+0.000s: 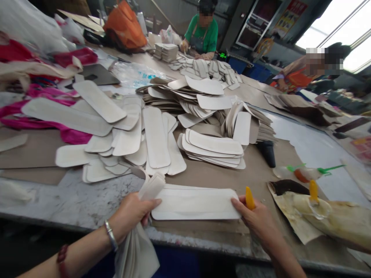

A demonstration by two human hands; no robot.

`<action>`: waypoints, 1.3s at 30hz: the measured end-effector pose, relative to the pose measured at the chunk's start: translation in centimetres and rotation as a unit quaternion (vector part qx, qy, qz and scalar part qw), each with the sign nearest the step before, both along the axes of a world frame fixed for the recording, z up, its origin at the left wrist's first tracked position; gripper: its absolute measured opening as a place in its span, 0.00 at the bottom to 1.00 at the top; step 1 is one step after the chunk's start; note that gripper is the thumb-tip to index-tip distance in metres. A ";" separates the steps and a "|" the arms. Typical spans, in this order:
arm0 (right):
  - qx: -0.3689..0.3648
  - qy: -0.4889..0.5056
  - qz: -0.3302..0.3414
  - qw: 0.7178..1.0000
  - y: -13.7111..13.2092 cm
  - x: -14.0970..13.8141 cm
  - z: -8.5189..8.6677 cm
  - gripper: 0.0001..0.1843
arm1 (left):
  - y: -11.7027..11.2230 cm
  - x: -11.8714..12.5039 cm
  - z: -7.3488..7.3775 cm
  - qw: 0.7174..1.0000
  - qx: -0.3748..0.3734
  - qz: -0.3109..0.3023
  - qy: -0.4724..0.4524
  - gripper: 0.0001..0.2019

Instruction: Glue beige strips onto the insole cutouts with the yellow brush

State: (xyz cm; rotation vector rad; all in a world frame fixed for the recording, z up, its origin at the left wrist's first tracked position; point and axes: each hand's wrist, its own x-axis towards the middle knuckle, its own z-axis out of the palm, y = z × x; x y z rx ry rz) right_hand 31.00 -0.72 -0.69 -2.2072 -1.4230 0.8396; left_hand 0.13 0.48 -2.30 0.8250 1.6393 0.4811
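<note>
A long white panel with rounded corners (197,204) lies level at the table's front edge, between my hands. My left hand (135,210) is closed round a bundle of thin cream sheets (137,251) that hangs below the table edge, and its thumb presses on the panel's left end. At the other end, my right hand (256,216) pinches the panel's corner between thumb and fingers. A yellow plastic piece (249,198) sticks up from that same hand; its lower part is hidden.
Loose white panels (156,137) and a neat stack of panels (214,146) lie beyond my hands. To the right are a stained cream pad (333,216), a black tapered object (266,153) and green-tipped bottles (310,173). A co-worker in green (203,34) works across the table.
</note>
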 end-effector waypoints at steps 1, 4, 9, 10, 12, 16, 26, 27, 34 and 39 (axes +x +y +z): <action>-0.017 0.053 -0.019 0.998 -0.1 0.0 0.0 0.23 | -0.2 -0.4 -0.2 1.000 0.006 0.001 -0.011 0.22; -0.032 0.159 -0.074 0.984 -0.6 -0.1 0.1 0.26 | -0.8 -1.6 -0.5 0.997 0.032 0.021 -0.063 0.26; -0.017 0.224 -0.115 0.968 -1.4 -0.7 0.3 0.28 | -1.7 -2.7 -0.5 0.981 0.030 0.093 -0.168 0.23; -0.015 0.234 -0.118 0.965 -1.5 -1.0 0.3 0.28 | -1.7 -2.9 -0.4 0.979 0.026 0.098 -0.178 0.23; -0.012 0.259 -0.121 0.958 -1.5 -1.5 0.2 0.27 | -1.7 -3.2 -0.4 0.976 0.020 0.093 -0.198 0.23; -0.011 0.337 -0.138 0.931 -1.7 -2.5 0.2 0.24 | -1.4 -4.2 -0.4 0.962 -0.003 0.070 -0.262 0.20; -0.003 0.457 -0.190 0.869 -0.8 -5.4 0.7 0.23 | -1.2 -5.8 0.1 0.924 -0.076 0.111 -0.357 0.21; 0.013 0.453 -0.188 0.872 -0.5 -5.7 1.0 0.22 | -0.8 -6.3 0.8 0.932 -0.069 0.111 -0.339 0.21; 0.149 0.457 -0.177 0.859 0.5 -8.1 3.0 0.24 | 1.9 -9.4 5.0 0.905 0.016 0.314 -0.288 0.22; 0.169 0.376 -0.120 0.903 -0.3 -9.9 1.4 0.30 | -0.2 -5.4 2.1 0.986 -0.007 0.100 -0.136 0.25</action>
